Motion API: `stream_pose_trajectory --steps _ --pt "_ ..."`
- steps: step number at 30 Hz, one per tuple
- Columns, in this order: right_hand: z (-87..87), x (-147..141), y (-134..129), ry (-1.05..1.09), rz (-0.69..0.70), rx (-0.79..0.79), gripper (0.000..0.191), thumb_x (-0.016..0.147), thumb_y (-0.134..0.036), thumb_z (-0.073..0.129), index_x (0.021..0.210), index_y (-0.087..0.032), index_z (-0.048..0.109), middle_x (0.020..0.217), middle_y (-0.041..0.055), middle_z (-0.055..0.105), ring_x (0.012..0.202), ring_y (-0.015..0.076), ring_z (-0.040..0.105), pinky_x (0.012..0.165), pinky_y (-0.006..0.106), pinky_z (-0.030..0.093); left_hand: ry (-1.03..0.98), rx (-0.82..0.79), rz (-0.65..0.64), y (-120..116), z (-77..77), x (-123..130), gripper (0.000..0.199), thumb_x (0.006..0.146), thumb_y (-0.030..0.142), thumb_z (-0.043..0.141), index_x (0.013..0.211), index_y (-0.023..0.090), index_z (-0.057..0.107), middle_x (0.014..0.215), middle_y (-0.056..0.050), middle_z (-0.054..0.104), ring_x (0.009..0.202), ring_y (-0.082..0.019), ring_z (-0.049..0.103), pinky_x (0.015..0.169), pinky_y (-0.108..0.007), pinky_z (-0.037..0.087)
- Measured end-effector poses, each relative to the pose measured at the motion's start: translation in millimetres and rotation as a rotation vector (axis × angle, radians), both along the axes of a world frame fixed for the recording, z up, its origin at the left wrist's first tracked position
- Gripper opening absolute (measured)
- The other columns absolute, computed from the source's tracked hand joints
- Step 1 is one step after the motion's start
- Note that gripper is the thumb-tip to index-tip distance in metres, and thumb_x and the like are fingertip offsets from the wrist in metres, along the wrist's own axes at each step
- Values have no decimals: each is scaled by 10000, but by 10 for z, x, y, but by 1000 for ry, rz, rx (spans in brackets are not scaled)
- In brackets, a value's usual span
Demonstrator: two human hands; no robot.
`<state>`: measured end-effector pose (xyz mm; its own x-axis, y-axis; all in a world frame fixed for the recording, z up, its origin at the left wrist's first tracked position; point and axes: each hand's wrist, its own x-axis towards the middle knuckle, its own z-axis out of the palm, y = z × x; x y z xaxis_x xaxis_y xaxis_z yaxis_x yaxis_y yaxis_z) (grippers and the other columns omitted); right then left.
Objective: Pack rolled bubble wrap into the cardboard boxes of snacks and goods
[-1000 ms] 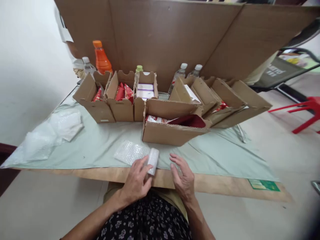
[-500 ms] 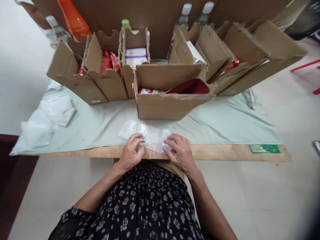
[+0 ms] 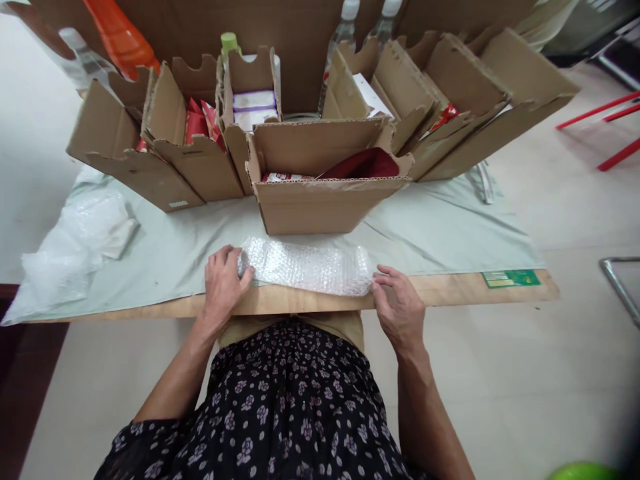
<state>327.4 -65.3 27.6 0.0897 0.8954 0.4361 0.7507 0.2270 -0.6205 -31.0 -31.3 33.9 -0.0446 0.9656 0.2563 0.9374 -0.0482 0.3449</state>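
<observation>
A strip of clear bubble wrap (image 3: 310,267) lies stretched along the near edge of the cloth-covered table. Its left end is gripped by my left hand (image 3: 223,277), thumb on the near side and fingers curled at the far side. At the strip's right corner, my right hand (image 3: 399,300) pinches the plastic between thumb and fingertips. Just beyond the wrap stands a cardboard box (image 3: 320,207) that holds a dark red item (image 3: 363,165) and a small printed packet.
Several cut-down cardboard boxes (image 3: 177,167) line the back, with red packets and white packs inside. Bottles, one an orange bottle (image 3: 123,40), stand behind them. More bubble wrap (image 3: 75,243) is heaped at the left. A green card (image 3: 511,279) lies on the right edge.
My hands have moved apart, the left to the left and the right to the right. The bubble wrap between them now lies longer and flatter. The view has shifted slightly.
</observation>
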Motion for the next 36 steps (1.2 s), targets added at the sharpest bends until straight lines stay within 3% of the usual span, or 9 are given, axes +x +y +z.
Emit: stream_pose_trajectory --steps 6,10,15,20,23,25,28,32,36 --pt "68 4 -73 -35 -44 83 59 974 -256 601 970 -231 654 1182 118 757 1102 267 739 989 493 588 -24 44 -1 85 3 34 361 862 197 512 1173 178 693 901 -106 725 926 -309 652 905 -457 498" --pt "61 5 -39 -167 -147 155 30 942 -216 626 933 -233 648 1223 113 747 1091 283 717 989 497 532 -54 128 28 38 70 7 365 827 180 495 1124 178 707 867 -76 719 893 -280 676 896 -427 492" --pt "-26 66 5 -240 -92 -27 100 930 -234 595 956 -223 690 1194 111 757 1080 299 700 937 482 514 -48 12 58 -45 71 -130 383 783 225 501 1081 170 736 823 -78 723 856 -292 679 888 -442 501" --pt "55 151 158 -119 -74 -30 255 985 -322 538 1150 -220 703 1281 121 724 1193 303 660 1051 524 476 -87 -64 83 -10 67 -166 367 840 401 565 1079 190 746 819 -72 722 834 -287 674 886 -435 516" --pt "73 147 412 -184 -10 -71 379 969 -316 533 1312 -215 659 1375 133 685 1247 318 622 1049 525 476 -26 -78 87 57 70 -127 293 827 357 574 1001 197 748 829 -98 732 881 -321 678 884 -468 507" --pt "40 121 592 -245 49 -131 365 929 -290 554 1256 -204 691 1356 140 693 1217 340 627 1007 528 491 -15 -95 80 86 62 -109 197 823 314 569 888 211 724 832 -106 730 881 -324 673 883 -481 508" --pt "-40 96 748 -268 97 -171 189 896 -263 562 944 -205 736 1220 135 743 1133 349 652 956 527 497 -119 -82 60 82 50 -131 127 833 296 561 799 226 661 849 -88 709 872 -290 668 884 -459 533" --pt "-56 175 674 -187 38 -119 163 902 -249 554 892 -216 713 1032 103 776 1014 303 685 939 493 506 -301 100 43 -4 107 -204 118 870 325 589 833 225 640 1053 -95 691 1057 -261 682 970 -425 554" --pt "214 173 483 -111 56 -78 204 942 -321 598 1078 -227 717 1084 84 781 1055 290 704 977 485 529 -364 255 -38 -99 283 -175 100 925 315 623 884 224 636 1177 -96 694 1166 -262 678 1052 -463 538"
